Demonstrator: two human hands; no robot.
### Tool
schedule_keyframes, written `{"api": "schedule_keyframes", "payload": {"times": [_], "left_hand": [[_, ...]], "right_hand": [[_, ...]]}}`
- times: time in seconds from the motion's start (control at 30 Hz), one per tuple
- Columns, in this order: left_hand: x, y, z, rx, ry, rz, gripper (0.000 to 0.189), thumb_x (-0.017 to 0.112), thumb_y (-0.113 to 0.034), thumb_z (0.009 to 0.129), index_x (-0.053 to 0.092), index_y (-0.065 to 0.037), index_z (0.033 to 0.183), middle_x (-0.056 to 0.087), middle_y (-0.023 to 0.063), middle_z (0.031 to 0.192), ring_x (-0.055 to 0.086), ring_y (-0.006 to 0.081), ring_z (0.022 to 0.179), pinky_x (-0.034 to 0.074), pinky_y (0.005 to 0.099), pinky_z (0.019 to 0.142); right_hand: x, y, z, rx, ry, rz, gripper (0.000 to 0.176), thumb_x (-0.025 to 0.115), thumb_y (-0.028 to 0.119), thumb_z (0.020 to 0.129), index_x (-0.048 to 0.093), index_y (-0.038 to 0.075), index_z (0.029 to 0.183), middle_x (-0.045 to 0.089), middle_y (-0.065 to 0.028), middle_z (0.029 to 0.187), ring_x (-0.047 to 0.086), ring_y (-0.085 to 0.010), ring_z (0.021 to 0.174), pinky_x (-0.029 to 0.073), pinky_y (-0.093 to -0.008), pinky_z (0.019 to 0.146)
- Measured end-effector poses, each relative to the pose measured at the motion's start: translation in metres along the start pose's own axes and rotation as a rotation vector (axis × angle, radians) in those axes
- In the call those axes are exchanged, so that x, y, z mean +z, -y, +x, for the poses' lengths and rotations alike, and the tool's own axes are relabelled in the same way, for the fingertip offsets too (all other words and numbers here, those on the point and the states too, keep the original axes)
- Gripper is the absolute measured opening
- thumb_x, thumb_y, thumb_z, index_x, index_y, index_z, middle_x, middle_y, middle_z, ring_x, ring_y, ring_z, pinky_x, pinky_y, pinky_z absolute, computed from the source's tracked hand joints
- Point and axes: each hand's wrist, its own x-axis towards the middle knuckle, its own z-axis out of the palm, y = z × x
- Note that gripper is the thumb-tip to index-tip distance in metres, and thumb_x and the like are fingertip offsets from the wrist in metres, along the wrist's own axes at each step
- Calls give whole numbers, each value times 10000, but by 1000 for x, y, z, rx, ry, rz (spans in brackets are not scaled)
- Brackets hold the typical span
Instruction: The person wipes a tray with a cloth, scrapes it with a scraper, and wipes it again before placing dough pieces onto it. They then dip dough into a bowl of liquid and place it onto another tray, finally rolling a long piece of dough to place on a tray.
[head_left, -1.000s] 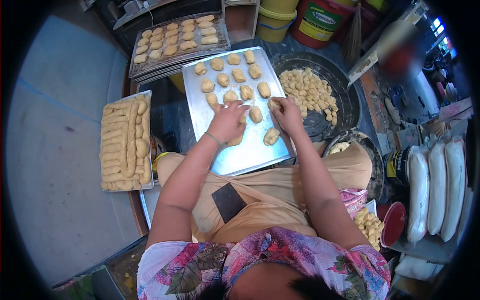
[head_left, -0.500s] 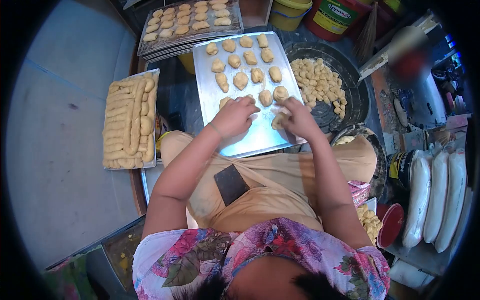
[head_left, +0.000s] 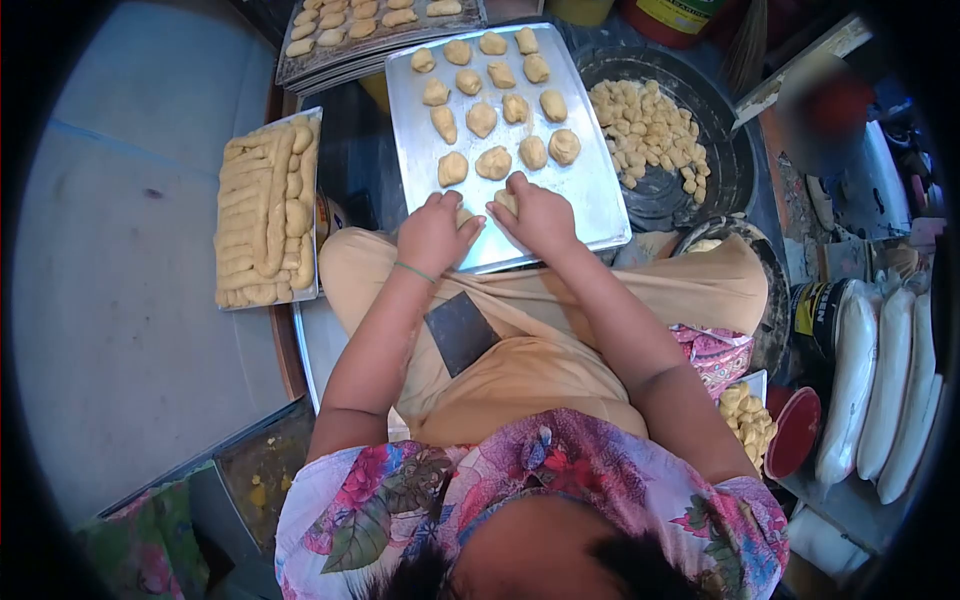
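Note:
A metal baking tray [head_left: 590,195] rests before my lap, with rows of dough pieces [head_left: 482,120] on it. Near its front edge, my left hand [head_left: 433,232] curls over a dough piece [head_left: 463,217], which shows between thumb and fingers. Beside it, my right hand [head_left: 540,215] closes around another dough piece [head_left: 507,203], partly hidden by the fingers. Both hands are low on the tray, a small gap between them. A dark flat scraper-like plate [head_left: 461,333] lies on my lap.
To the right stands a round black pan [head_left: 735,165] with many small dough lumps. A tray of dough strips [head_left: 262,215] is at left. Stacked trays of shaped dough [head_left: 370,45] sit at the back. Long white plastic-wrapped packs [head_left: 885,375] lie at the right.
My left hand has come nearer and slightly left, uncovering dough pieces in the front row. My right hand has moved left, close to the left one. The view has tilted downward.

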Motion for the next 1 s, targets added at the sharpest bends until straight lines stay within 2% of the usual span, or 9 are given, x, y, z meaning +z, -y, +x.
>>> {"api": "schedule_keyframes", "payload": {"times": [0.2, 0.33, 0.47, 0.5, 0.63, 0.73, 0.8, 0.87, 1.0], "left_hand": [[10, 21, 0, 91, 45, -185, 455, 754, -271, 729, 609, -45, 1097, 550, 137, 1005, 600, 317, 904, 487, 373, 803], [5, 10, 2, 50, 1, -142, 411, 716, -330, 774, 634, -38, 1050, 563, 145, 1018, 614, 324, 906, 497, 395, 781], [8, 12, 7, 66, -179, -291, 361, 703, -313, 796, 647, -19, 998, 583, 146, 957, 626, 306, 855, 500, 370, 740], [9, 13, 8, 86, -205, -298, 328, 702, -273, 805, 644, -17, 1000, 579, 136, 939, 618, 268, 796, 497, 340, 712], [10, 12, 16, 107, -240, -296, 250, 690, -189, 823, 646, -6, 987, 571, 115, 905, 590, 203, 729, 487, 296, 669], [10, 10, 19, 97, -230, -362, 209, 679, -138, 830, 645, 11, 973, 567, 100, 888, 578, 180, 721, 477, 282, 655], [10, 5, 26, 89, -214, -418, 181, 668, -99, 831, 645, 23, 963, 563, 88, 880, 568, 163, 726, 468, 272, 655], [5, 2, 33, 82, -202, -420, 160, 656, -70, 829, 646, 26, 956, 565, 81, 880, 558, 151, 743, 459, 266, 669], [4, 11, 45, -5, -213, -431, 124, 629, -46, 822, 636, 21, 926, 567, 84, 876, 542, 166, 787, 441, 268, 711]], "right_hand": [[-12, -11, -6, -123, 94, 119, 467, 686, 386, 782, 520, 70, 1083, 643, -151, 772, 635, -355, 753, 490, -437, 659], [-26, -14, -2, 55, 135, 255, 498, 697, 381, 784, 560, 58, 1138, 607, -117, 693, 618, -268, 650, 471, -374, 591], [-43, -41, 16, 115, -112, 512, 289, 704, 233, 825, 615, 45, 1025, 551, -21, 669, 513, -87, 612, 427, -257, 553], [-53, -56, 26, 143, -197, 573, 363, 704, 314, 810, 622, 37, 1029, 610, -96, 685, 587, -196, 620, 472, -324, 589], [-92, -141, 67, 371, -588, 1035, 216, 664, 223, 844, 615, 45, 957, 584, -6, 757, 512, -116, 610, 426, -266, 558], [-81, -254, 95, 585, -625, 1284, 145, 626, 175, 857, 578, 52, 919, 548, -12, 756, 484, -135, 601, 415, -282, 544], [-62, -287, 100, 804, -627, 1182, 128, 590, 184, 870, 548, 64, 867, 501, -3, 713, 432, -102, 546, 371, -239, 481], [-2, -366, 103, 1044, -432, 977, 166, 592, 229, 840, 595, 64, 825, 514, -39, 629, 447, -171, 479, 397, -324, 457], [86, -457, 106, 830, 81, 284, 408, 669, 284, 759, 609, 50, 1088, 589, -128, 726, 541, -247, 587, 434, -368, 542]]}}
